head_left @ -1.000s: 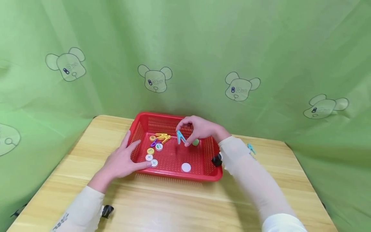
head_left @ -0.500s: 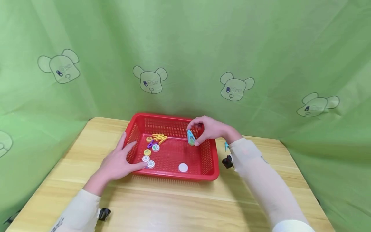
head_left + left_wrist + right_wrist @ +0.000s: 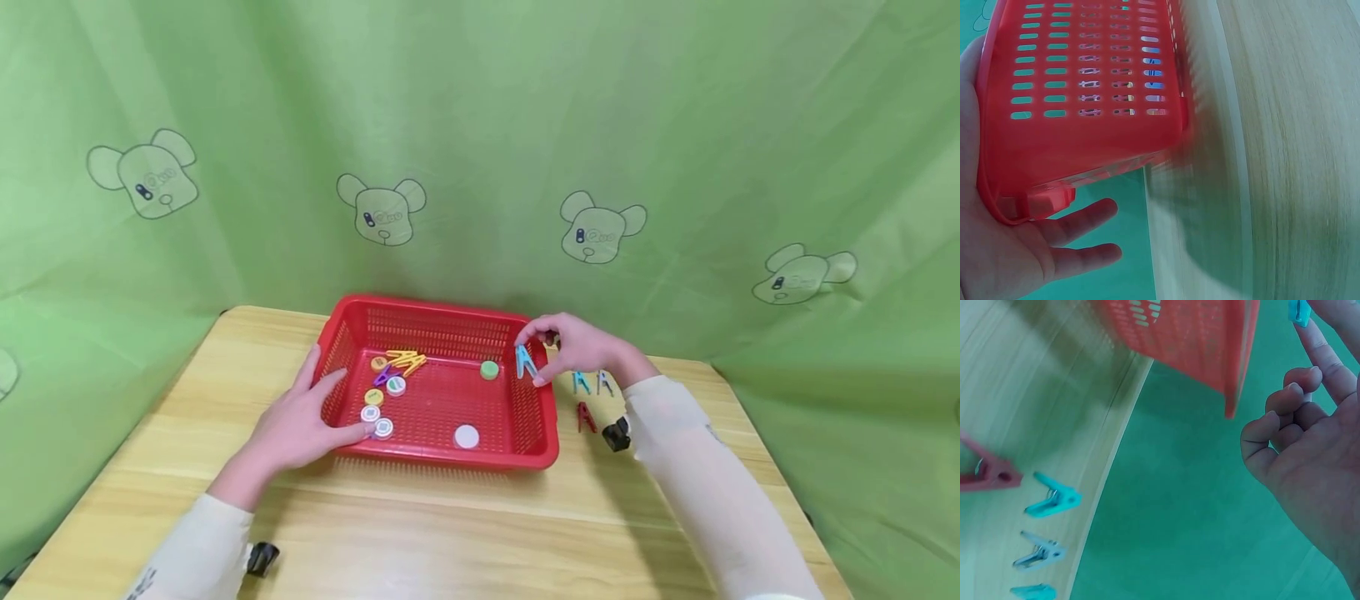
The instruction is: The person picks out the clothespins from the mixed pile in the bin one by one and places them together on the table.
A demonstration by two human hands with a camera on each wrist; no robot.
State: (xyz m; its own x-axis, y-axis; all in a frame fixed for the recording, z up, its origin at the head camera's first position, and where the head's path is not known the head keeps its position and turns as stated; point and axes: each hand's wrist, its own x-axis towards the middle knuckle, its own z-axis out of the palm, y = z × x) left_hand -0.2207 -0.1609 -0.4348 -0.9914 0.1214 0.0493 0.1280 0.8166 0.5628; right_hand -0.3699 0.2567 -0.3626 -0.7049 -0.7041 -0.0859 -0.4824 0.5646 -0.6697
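Our right hand [image 3: 576, 343] pinched a light-blue, A-shaped plastic clothespin [image 3: 521, 360] above the right end of a red perforated plastic basket [image 3: 450, 457]; our left hand [image 3: 292, 425] lay spread on its left rim. A loose pinch, we judged, could drop the clothespin; low clearance could snag it.

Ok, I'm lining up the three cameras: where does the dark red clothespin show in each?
Head: dark red clothespin on the table, right of the red basket.
Left wrist: not in it.
Right wrist: dark red clothespin at the left edge, partly cut off.
Shared landmark: the red basket.
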